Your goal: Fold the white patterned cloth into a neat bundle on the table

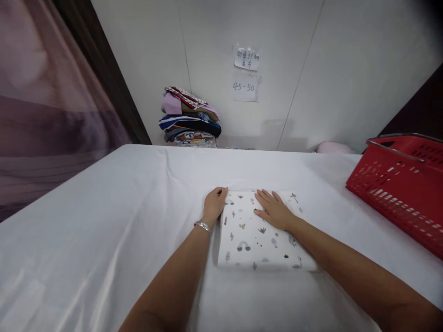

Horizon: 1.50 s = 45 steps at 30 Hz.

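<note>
A folded white cloth [249, 235] printed with small cactuses, rainbows and plants lies flat on the white-covered table [104, 240]. At its far left corner, the fingers of my left hand [214, 204] are closed on the edge, thumb and fingertips together. A silver bracelet [202, 226] circles that wrist. My right hand [275, 211] rests flat on top of the cloth, right of its middle, with the fingers spread. My right forearm crosses over the cloth's right side and hides part of it.
A red plastic basket [398, 193] with a metal handle stands at the table's right edge. Beyond the far edge, a stack of folded fabrics [190, 120] leans by the wall. Two paper notes [246, 87] are taped to the wall. A purplish curtain [51, 115] hangs at the left.
</note>
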### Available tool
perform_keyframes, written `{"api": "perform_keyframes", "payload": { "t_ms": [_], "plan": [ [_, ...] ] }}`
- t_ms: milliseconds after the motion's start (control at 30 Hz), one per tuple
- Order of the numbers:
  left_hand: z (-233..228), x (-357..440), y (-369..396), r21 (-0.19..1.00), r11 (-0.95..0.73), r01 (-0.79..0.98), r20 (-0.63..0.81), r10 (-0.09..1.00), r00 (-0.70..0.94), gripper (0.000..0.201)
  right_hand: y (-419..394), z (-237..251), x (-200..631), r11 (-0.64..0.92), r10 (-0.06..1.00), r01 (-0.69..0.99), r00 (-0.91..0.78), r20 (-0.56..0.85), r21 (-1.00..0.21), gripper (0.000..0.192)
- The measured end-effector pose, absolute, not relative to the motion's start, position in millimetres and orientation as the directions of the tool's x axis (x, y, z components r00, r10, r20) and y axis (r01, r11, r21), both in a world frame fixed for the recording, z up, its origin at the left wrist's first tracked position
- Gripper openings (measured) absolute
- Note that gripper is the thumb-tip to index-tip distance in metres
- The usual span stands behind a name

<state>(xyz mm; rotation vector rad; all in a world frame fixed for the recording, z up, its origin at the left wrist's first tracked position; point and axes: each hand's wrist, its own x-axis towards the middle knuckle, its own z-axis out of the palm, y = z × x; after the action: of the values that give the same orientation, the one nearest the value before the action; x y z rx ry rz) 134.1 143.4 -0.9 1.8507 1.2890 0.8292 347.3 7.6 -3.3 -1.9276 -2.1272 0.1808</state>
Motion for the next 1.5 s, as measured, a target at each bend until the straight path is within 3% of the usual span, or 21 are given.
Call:
{"api": "perform_keyframes", "payload": {
  "t_ms": [167, 333, 533, 767, 1033, 1200, 1500],
  "plan": [
    [0, 135, 144, 0.858, -0.193, 0.476, 0.075, 0.964, 0.255, 0.049, 19, 16, 337, 0.058, 0.997, 0.941, -0.04, 0.06, -0.332, 0.056],
    [-2, 134, 146, 0.883, -0.193, 0.429, 0.086, 0.963, 0.256, 0.052, 63, 29, 307, 0.14, 0.984, 0.913, -0.086, 0.154, -0.383, 0.036],
    [-11, 134, 149, 0.901, -0.211, 0.378, 0.118, 0.96, 0.253, 0.054, 102, 12, 283, 0.152, 0.971, 0.902, -0.061, 0.229, -0.404, 0.019],
    [-7, 135, 146, 0.902, -0.211, 0.376, 0.115, 0.958, 0.261, 0.051, 96, -1, 276, 0.27, 0.881, 0.869, -0.049, 0.471, -0.415, 0.015],
    [-8, 135, 147, 0.911, -0.191, 0.364, 0.116, 0.969, 0.218, 0.03, 100, -6, 278, 0.335, 0.884, 0.792, -0.076, 0.462, -0.511, 0.011],
    [-10, 136, 147, 0.912, -0.146, 0.384, 0.068, 0.976, 0.208, 0.03, 100, -4, 276, 0.351, 0.872, 0.738, -0.034, 0.488, -0.576, 0.005],
    [-11, 137, 147, 0.913, -0.172, 0.371, 0.1, 0.974, 0.205, 0.027, 98, -1, 269, 0.334, 0.845, 0.8, -0.019, 0.535, -0.499, 0.007]
  ]
}}
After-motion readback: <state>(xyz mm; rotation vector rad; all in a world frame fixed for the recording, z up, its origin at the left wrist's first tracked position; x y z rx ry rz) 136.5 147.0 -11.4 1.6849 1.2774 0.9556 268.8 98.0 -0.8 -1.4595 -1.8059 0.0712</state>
